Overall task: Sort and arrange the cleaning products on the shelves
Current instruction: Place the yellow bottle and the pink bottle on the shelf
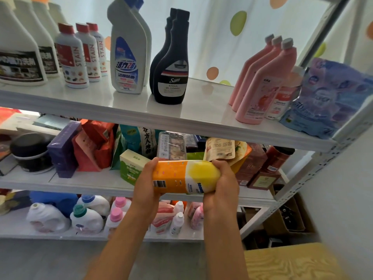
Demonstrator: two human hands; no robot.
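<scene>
**Shelf stock: orange-and-yellow bottle in hand, top shelf partly filled**

Item held: orange-and-yellow bottle, lying on its side in mid-air in front of the middle shelf, long axis running left to right. Orange end to the left, yellow-white end to the right. A barcode faces the camera near the left end; blue lettering at the lower right is too cut off to read. Which end carries the cap cannot be told, as both are covered.

Left hand: fingers curled round the orange end, gripping it.
Right hand: fingers wrapped round the yellow end, gripping it.

Top shelf, all upright, left to right:
- white bottles with black labels, writing blurred;
- three white red-capped bottles, marked "STAIN" vertically;
- white angled-neck bottles with a blue label reading "活力28";
- black bottles, label "Sam / KITCHEN OIL CLEANING";
- three pink bottles with grey caps, text unreadable;
- a small white-and-red bottle just beside them;
- a blue-purple refill pouch at the right end, leaning.

Middle shelf: mixed packets and boxes, among them a purple box, red pouches and a green-and-white box behind the left hand.

Bottom shelf: white detergent jugs with blue and green caps, pink-capped bottles.
</scene>
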